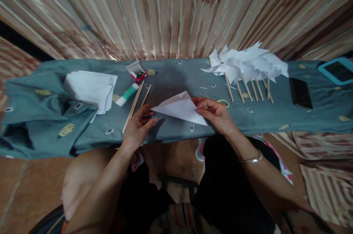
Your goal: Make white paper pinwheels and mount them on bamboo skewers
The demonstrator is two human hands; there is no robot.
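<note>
A folded sheet of white paper (180,109) is held up just over the cloth in front of me. My right hand (216,113) pinches its right edge between thumb and fingers. By the paper's pointed left corner is my left hand (140,123), its fingers apart and curved, with nothing gripped in them. Left of the paper lie a few thin wooden sticks (134,105) and a green and white glue stick (128,94). Partly hidden behind my right hand, scissors with a pale green handle (223,103) rest on the cloth.
Paper pinwheels on sticks (248,65) lie in a row at the back right, near a black phone (300,93) and a blue-framed tablet (338,70). A stack of white paper (91,90) and a small red box (137,71) sit left on the grey-green cloth (176,76).
</note>
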